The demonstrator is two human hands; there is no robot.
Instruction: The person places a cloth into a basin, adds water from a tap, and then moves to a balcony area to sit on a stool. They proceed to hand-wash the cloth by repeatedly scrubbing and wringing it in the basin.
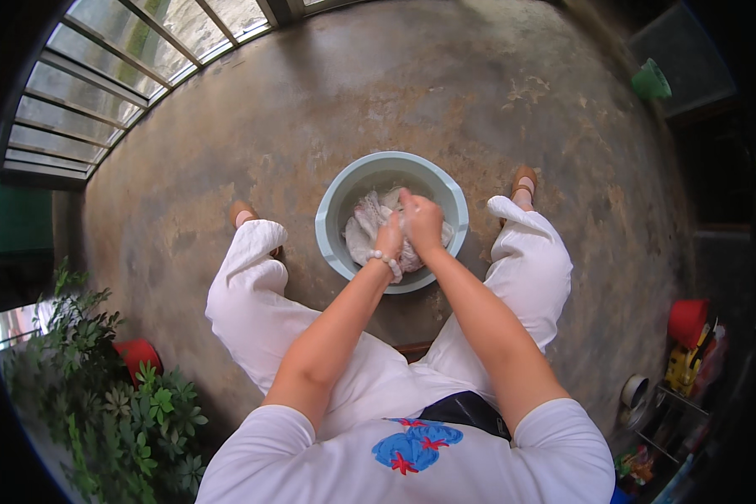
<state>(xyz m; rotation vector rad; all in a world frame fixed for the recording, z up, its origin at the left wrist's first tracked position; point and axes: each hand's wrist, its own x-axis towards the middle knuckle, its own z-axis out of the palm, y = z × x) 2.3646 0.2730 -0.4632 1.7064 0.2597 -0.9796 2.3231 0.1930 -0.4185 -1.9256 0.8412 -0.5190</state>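
A pale blue plastic basin [329, 247] stands on the floor between my feet, with water in it. Bunched inside lies a wet whitish cloth [363, 234], with a lacy or textured part near its top. My left hand [390, 237], with a beaded bracelet [385, 262] at the wrist, grips the cloth near its middle. Pressed close beside it, my right hand [424, 220] is closed over the cloth, slightly blurred. Suds seem to cling to the fingers. What lies under both palms is hidden.
Worn concrete floor [365, 82] surrounds the basin. Barred glass panels [101, 94] line the upper left. Leafy plants [138, 416] and a red container [140, 359] are at lower left. A green container [652, 80] sits upper right; a red bucket [688, 322] and a metal rack [680, 400] lower right.
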